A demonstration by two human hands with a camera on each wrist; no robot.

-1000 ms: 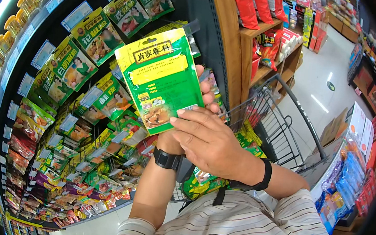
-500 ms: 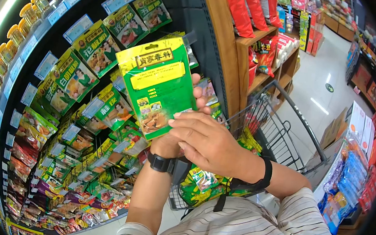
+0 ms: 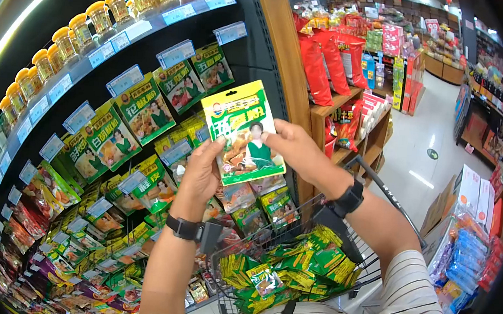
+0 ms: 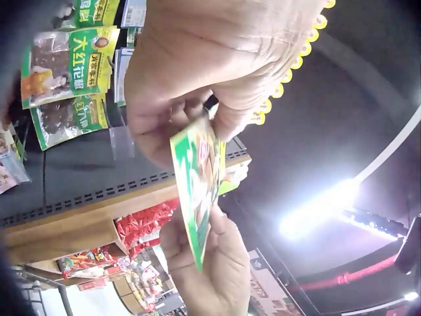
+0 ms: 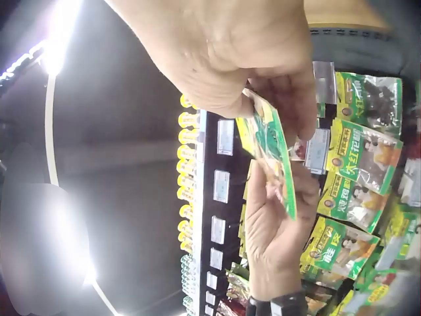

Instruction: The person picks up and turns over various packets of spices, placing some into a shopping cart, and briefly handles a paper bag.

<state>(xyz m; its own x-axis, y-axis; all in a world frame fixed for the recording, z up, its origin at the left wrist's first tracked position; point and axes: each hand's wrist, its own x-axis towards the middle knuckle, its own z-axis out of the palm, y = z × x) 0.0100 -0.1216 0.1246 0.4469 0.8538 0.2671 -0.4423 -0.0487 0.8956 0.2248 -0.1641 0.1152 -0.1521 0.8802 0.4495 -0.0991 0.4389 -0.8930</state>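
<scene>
A green and yellow seasoning packet (image 3: 245, 159) is held upright between both hands, its printed front with a picture of a person facing the head camera. My left hand (image 3: 200, 170) pinches its left edge, thumb on the front. On the opposite edge, my right hand (image 3: 301, 148) pinches it the same way. Both wrist views catch the packet (image 4: 195, 187) nearly edge-on, with fingers behind it. Below the hands, a shopping cart (image 3: 369, 259) carries a heap of similar green and yellow packets (image 3: 308, 262).
On the left, a shelf rack displays hanging seasoning packets (image 3: 144, 110) behind price tags (image 3: 127, 79). Yellow-lidded jars (image 3: 118, 6) line its top. Red bags (image 3: 314, 69) stand on a wooden shelf (image 3: 335, 107) beyond the cart. At right lie blue packs (image 3: 470, 247) beside an aisle.
The packet has been turned from its back to its front. My right hand has moved from the packet's lower corner to its right edge, my left to its left edge. The view has tilted up.
</scene>
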